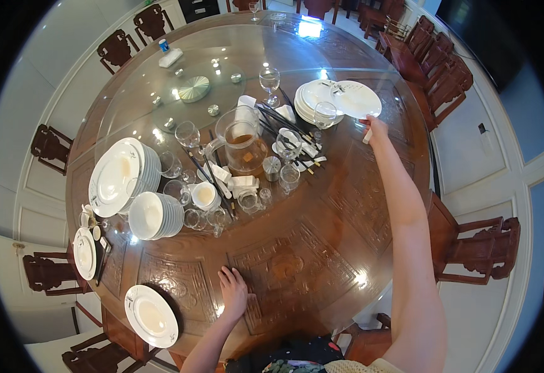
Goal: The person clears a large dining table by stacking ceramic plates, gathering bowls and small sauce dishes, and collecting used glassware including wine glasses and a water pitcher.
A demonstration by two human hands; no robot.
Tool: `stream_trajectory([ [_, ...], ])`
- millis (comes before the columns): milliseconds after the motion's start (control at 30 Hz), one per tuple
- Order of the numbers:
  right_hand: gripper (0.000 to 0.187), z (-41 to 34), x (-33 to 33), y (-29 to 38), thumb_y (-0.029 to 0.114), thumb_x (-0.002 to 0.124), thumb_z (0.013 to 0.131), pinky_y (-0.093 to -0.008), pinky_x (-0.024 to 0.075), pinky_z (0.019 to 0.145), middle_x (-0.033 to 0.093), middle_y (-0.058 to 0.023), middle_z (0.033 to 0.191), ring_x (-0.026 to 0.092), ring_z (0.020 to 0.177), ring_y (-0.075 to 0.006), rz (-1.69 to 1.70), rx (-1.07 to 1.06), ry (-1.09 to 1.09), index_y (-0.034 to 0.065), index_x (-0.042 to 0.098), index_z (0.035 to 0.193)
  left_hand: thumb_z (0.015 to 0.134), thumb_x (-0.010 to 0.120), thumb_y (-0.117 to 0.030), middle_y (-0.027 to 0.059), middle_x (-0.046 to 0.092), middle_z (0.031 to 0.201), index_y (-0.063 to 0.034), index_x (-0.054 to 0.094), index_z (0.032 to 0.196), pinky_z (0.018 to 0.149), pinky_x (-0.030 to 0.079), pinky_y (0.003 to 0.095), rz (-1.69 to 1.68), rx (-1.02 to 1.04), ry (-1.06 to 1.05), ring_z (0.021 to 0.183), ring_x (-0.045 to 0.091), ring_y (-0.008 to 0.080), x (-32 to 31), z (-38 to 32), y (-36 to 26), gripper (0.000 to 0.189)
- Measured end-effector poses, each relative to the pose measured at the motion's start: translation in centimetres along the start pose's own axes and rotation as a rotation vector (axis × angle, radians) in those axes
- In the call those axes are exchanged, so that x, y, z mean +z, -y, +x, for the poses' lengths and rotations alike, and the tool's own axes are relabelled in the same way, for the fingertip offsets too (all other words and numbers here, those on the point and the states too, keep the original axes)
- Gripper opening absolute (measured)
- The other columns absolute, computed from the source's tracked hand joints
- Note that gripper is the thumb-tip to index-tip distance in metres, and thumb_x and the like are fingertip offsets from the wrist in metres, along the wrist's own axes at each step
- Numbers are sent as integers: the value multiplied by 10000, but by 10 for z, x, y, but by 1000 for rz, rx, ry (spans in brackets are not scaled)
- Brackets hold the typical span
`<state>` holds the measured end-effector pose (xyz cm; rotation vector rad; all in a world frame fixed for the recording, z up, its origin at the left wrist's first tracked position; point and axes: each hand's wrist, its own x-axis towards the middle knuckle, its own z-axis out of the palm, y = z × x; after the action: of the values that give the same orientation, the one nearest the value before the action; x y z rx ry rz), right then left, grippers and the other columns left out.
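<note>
My right hand reaches far across and grips the near edge of a white plate with dark printing. The plate is tilted and overlaps the right side of a stack of white plates. A small white item, too small to name, shows under my right fingers. My left hand lies on the carved wooden table with nothing in it, fingers lightly spread. To its lower left is a single white plate at the table's edge.
A glass turntable bears a glass pitcher of brown liquid. Stemmed glasses, small mugs and dark chopsticks crowd around. Stacked bowls and large plates stand left. Carved wooden chairs ring the table.
</note>
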<state>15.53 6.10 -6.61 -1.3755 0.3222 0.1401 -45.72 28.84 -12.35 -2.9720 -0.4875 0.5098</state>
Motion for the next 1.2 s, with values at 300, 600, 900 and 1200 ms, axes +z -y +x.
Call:
stream_trajectory([
  [300, 110, 27, 42, -24, 134, 651, 868, -299, 394, 436, 705, -85, 730, 513, 477, -129, -136, 52, 37, 33, 654, 913, 544, 846, -553, 387, 316, 1422, 96, 415, 1378, 980, 484, 475, -16, -27, 12, 1296, 382, 525, -1, 2, 1, 1141],
  [600, 364, 36, 47, -15, 392, 627, 894, -306, 488, 640, 707, -49, 684, 641, 660, -132, -963, -194, 76, 61, 725, 777, 558, 841, -551, 415, 311, 1412, 106, 412, 1376, 971, 496, 484, -14, -1, 15, 1292, 377, 550, 2, 4, 2, 1134],
  [900, 488, 43, 17, -18, 470, 673, 861, -300, 448, 605, 654, -53, 754, 586, 650, -139, -1041, -324, 61, 9, 702, 1020, 593, 837, -517, 417, 300, 1420, 110, 397, 1386, 973, 495, 472, -81, 5, -11, 1298, 374, 547, -3, 8, -3, 1103],
  [1200, 248, -116, -4, -48, 286, 569, 865, -304, 404, 705, 519, -2, 832, 485, 766, -137, -514, -102, 421, 62, 621, 958, 583, 837, -536, 404, 302, 1426, 107, 383, 1393, 957, 515, 455, -68, -55, -21, 1303, 373, 538, 6, -4, 6, 1129],
])
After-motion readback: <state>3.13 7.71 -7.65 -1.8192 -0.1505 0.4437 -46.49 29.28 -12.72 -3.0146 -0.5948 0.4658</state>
